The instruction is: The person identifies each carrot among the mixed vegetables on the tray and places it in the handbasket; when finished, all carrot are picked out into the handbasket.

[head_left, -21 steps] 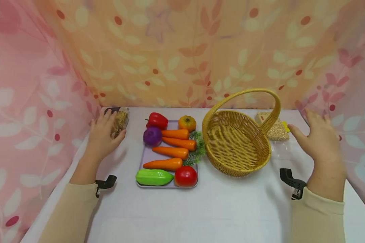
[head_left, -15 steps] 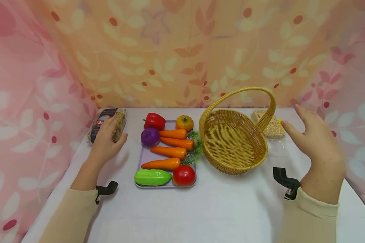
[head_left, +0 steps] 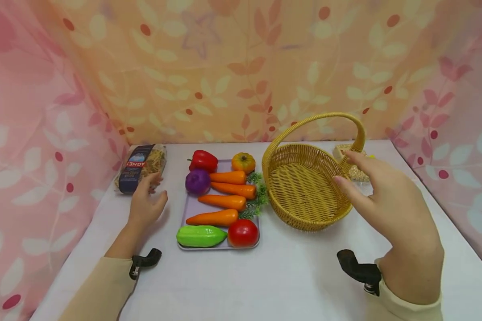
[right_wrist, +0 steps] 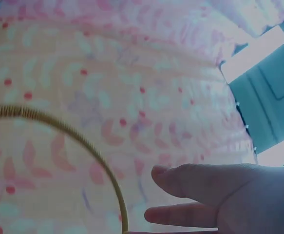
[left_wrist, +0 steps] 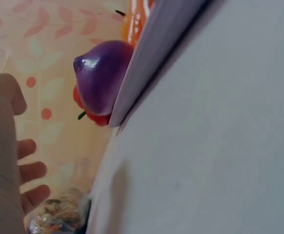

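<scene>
My left hand (head_left: 146, 203) hovers over the table between a bag of pasta (head_left: 138, 167) and a lavender tray (head_left: 190, 207), its fingers loosely bent and holding nothing. My right hand (head_left: 397, 214) is raised beside the wicker basket (head_left: 305, 191), thumb and forefinger apart near the handle's right foot. In the right wrist view the basket handle (right_wrist: 95, 153) arches just beyond the fingertips. On the tray lie several carrots (head_left: 222, 202), a purple onion-like vegetable (head_left: 198, 182), a red pepper (head_left: 203, 161), a small pumpkin (head_left: 243, 162), a green vegetable (head_left: 201, 236) and a tomato (head_left: 243, 233).
Behind the basket's right side lies a bag of grain (head_left: 359, 174), partly covered by the handle and my right hand. Green sprigs (head_left: 260, 196) stick out over the tray's right edge. Flowered curtains (head_left: 225, 71) close off the table's back and sides.
My right hand has moved left, toward the basket handle. My left hand has drawn back toward me, uncovering more of the pasta bag, and its fingers have bent. The camera view has shifted slightly.
</scene>
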`<state>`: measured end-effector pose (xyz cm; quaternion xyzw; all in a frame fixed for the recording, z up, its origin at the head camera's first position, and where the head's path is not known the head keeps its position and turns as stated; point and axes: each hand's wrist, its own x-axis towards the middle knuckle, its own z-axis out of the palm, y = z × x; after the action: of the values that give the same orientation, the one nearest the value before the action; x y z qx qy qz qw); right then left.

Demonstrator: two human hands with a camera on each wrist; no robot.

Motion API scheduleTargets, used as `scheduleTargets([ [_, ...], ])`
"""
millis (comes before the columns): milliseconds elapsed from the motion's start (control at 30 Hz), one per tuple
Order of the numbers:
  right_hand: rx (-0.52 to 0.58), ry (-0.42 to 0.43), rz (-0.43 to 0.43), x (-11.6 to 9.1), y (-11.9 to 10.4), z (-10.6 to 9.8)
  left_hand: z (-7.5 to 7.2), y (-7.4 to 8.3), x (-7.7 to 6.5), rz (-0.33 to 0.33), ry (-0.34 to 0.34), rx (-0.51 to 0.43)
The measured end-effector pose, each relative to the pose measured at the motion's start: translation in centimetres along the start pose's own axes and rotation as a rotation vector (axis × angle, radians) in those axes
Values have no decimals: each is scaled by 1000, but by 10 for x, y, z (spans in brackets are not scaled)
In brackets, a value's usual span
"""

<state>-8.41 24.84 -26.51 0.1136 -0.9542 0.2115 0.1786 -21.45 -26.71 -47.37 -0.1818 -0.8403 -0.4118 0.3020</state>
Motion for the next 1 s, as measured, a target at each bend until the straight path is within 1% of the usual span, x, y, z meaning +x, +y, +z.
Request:
scheduleTargets([
  [100,37,9,-80,1,-20,6,6,-5,-8,-4,13,-55],
  [200,88,-17,-153,6,-38,17,8,-5,-10,-19,-8,-82],
  [233,101,-29,-172,8,-44,22,7,0,-9,-32,-30,-89],
  [300,120,-58,-194,12,-55,34,4,12,-7,-84,-99,-129],
  [400,107,-110,-212,17,-68,57,-3,30,-5,-174,-216,-163],
  [433,97,-136,-215,20,-72,66,-4,34,-6,-192,-249,-171],
  [467,90,-159,-216,22,-76,75,-5,33,-7,-207,-275,-177],
  [533,79,-202,-223,28,-82,94,-4,24,-11,-216,-310,-166],
  [600,65,-256,-217,33,-87,113,-1,13,-14,-219,-341,-145],
  [700,21,-310,-224,39,-90,144,5,-3,-18,-235,-381,-125],
  [767,-20,-339,-228,42,-90,162,7,-6,-18,-245,-404,-119],
  [833,-61,-347,-229,45,-88,179,9,-8,-17,-255,-427,-126],
  [900,-85,-350,-214,48,-85,191,10,-9,-16,-262,-446,-131],
  [1000,-113,-358,-177,49,-81,206,12,-9,-16,-268,-469,-113],
])
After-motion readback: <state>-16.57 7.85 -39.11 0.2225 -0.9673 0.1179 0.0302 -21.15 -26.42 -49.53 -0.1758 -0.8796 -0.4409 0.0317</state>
